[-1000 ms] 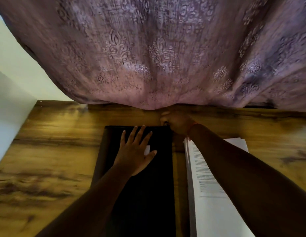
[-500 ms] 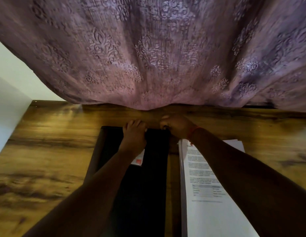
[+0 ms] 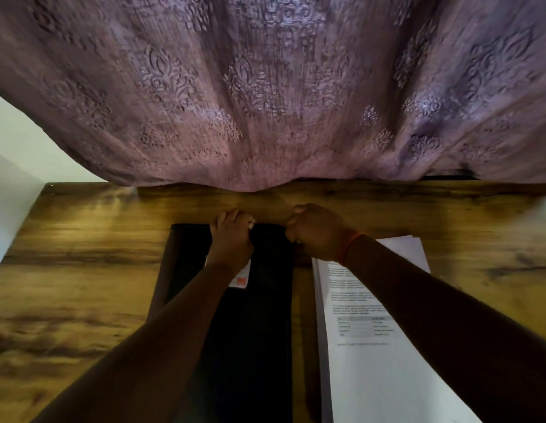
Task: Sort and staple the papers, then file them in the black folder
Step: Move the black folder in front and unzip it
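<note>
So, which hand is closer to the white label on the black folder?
Left. The left hand grips the folder's far edge, its wrist over the label. The right hand is curled at the folder's far right corner, farther away.

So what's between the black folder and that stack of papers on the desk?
In the head view, only a narrow strip of bare wooden desk separates the black folder from the stack of papers. The right hand sits at its far end.
</note>
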Available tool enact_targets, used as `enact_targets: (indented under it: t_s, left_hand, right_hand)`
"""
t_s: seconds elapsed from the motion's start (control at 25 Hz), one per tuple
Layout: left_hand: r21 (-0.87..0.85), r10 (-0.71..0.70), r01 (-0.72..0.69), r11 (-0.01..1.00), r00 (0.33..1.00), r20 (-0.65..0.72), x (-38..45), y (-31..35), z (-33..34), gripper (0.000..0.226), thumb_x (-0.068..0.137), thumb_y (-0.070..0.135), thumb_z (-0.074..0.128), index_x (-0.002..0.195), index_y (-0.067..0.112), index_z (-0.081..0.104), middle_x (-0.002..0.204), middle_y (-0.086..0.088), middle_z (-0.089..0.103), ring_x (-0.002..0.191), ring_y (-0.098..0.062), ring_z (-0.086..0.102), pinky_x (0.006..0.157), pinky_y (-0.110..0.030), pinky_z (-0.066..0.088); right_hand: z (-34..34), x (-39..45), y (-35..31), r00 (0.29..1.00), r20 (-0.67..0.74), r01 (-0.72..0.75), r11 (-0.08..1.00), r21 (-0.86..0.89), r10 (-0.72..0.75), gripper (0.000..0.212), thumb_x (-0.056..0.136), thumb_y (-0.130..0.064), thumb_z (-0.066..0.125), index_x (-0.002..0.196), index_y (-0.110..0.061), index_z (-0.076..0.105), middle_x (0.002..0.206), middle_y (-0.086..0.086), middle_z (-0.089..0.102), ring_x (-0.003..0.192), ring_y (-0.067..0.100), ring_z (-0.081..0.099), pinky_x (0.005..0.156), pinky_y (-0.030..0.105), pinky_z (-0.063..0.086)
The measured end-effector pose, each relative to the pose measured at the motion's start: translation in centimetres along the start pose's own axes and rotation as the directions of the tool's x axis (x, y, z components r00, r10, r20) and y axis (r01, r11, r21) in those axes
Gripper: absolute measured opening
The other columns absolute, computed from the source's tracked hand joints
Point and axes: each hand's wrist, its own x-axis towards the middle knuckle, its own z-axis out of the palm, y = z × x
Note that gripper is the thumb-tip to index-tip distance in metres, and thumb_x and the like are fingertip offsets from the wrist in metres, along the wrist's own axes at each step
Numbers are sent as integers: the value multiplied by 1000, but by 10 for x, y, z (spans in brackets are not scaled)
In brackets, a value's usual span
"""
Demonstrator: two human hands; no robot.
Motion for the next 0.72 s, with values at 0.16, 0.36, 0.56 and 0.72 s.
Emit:
enact_targets:
  t_s: [0.16, 0.36, 0.56, 0.72]
  left_hand:
    - [19, -11, 12, 1000, 999, -40, -1, 3, 1, 19, 81, 15, 50, 96, 16, 61, 104, -7, 57, 104, -33, 49, 93, -47, 35]
    - [22, -25, 25, 999, 1000, 10, 0, 4, -2, 19, 83, 10, 54, 100, 16, 61, 110, -7, 55, 110, -33, 46, 100, -47, 31]
    - [40, 148, -152, 988, 985, 84, 2, 15, -7, 26, 95, 31, 52, 118, 23, 62, 121, -4, 56, 115, -33, 47, 103, -47, 34]
    - [-31, 94, -89, 996, 976, 199, 14, 22, -15, 21, 97, 33, 51, 112, 25, 65, 123, -4, 53, 119, -31, 46, 102, -49, 35]
  right_hand:
    - [-1, -12, -35, 989, 19, -141, 984, -107, 144, 12, 59, -16, 77, 69, -15, 71, 75, 4, 67, 82, 30, 62, 80, 38, 51]
    - [-9, -10, -49, 923, 98, -361, 927, -106, 371, 18, 73, -17, 71, 89, -12, 71, 96, 10, 69, 98, 32, 60, 90, 38, 46]
    - [5, -6, -61, 802, 60, -582, 799, -150, 595, 24, 78, -26, 64, 101, -19, 70, 102, 4, 68, 101, 31, 56, 93, 38, 44]
    - [-2, -6, -70, 771, -67, -634, 752, -182, 634, 17, 70, -19, 66, 86, -14, 72, 85, 6, 67, 89, 36, 57, 81, 39, 44]
